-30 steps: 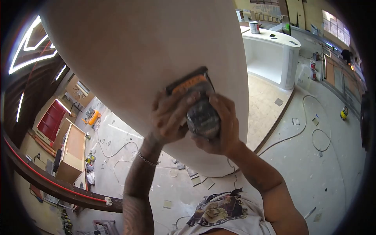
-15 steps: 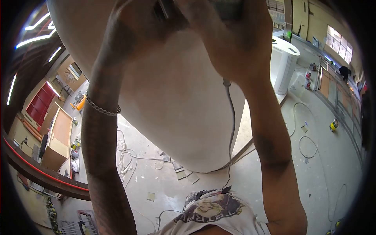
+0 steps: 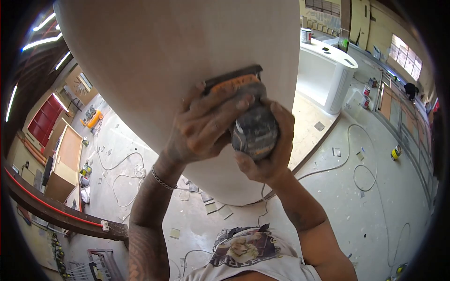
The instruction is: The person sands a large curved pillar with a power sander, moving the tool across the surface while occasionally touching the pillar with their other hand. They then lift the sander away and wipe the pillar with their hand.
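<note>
A dusty black and orange power sander (image 3: 255,131) is held in both hands against a large, pale, curved surface (image 3: 187,42). My left hand (image 3: 201,124) is closed over the sander's front part, near its flat pad. My right hand (image 3: 276,145) wraps round the rounded dark body from the right side. The pad's edge lies at the pale surface. A grey cord (image 3: 264,201) hangs below the sander toward my shirt.
A white curved counter (image 3: 323,51) with a can (image 3: 305,35) on it stands at the right. Cables (image 3: 365,178) and square scraps (image 3: 211,207) lie on the floor. At left are a wooden cabinet (image 3: 68,159) and an orange machine (image 3: 93,119). A person (image 3: 411,90) is far right.
Both hands have come down from the top of the view with the sander, which now shows fully. The arms are more bent, and the white counter is less covered.
</note>
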Available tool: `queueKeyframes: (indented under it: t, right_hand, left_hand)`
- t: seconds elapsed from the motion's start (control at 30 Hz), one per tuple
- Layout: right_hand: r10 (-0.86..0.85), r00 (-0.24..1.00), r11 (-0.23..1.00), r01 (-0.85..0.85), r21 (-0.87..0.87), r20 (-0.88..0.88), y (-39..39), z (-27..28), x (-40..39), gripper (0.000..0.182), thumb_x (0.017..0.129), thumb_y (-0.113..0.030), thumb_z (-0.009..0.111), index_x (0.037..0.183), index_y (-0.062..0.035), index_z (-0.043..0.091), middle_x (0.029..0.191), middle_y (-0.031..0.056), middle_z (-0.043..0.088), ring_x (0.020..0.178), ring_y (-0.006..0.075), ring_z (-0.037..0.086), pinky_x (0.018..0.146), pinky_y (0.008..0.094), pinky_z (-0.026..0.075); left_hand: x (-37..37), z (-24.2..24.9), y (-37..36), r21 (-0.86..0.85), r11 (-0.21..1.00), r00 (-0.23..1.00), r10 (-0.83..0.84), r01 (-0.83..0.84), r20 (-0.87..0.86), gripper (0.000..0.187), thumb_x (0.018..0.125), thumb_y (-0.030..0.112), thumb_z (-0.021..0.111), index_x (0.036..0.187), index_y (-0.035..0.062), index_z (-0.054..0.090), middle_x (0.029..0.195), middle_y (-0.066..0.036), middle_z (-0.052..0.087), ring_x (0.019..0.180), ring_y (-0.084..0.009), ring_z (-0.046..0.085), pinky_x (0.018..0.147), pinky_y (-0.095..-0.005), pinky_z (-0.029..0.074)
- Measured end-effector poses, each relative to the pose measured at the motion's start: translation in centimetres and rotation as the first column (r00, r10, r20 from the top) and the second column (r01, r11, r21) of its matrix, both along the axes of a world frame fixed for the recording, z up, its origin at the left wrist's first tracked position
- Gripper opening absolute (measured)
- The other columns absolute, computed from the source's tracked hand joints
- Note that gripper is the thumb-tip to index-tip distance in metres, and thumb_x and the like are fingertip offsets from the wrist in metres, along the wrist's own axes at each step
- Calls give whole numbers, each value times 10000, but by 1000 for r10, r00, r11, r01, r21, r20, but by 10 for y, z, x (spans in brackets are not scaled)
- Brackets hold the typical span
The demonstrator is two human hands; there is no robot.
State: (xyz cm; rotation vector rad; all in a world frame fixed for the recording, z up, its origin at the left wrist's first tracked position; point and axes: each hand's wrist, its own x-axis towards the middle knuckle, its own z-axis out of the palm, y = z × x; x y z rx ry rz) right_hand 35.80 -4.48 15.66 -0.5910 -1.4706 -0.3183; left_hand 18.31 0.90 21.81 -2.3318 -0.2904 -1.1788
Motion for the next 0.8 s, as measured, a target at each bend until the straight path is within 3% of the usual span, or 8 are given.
queueKeyframes:
  t: [0.23, 0.5, 0.8]
  right_hand:
    - [27, 1000, 997, -27, -77, -13, -8, -57, -2, 913, 737, -337, 866, 1442, -71, 351, 1334, 275, 467, 1199, 422, 573, 927, 463, 572]
    - [32, 999, 999, -32, -15, -6, -2, -19, 3, 917, 759, -369, 854, 1436, -20, 343, 1327, 292, 475, 1165, 418, 593, 922, 458, 569]
    - [6, 1000, 1000, -6, -19, 4, -2, -63, 7, 889, 796, -391, 805, 1437, 9, 337, 1316, 302, 486, 1194, 432, 555, 937, 476, 540]
  left_hand:
    - [-4, -59, -10, -51, 997, 997, 58, -61, -48, 624, 829, 324, 784, 1391, 213, 537, 1251, 73, 710, 1284, -124, 579, 1217, -472, 280]
    - [5, -24, -8, -47, 999, 999, 15, -14, 40, 565, 845, 148, 771, 1372, 173, 567, 1243, 70, 716, 1267, -164, 604, 1212, -481, 265]
    - [4, -61, -11, -72, 995, 995, 66, -71, -71, 594, 825, 240, 793, 1373, 174, 572, 1251, 68, 710, 1324, -158, 551, 1227, -482, 253]
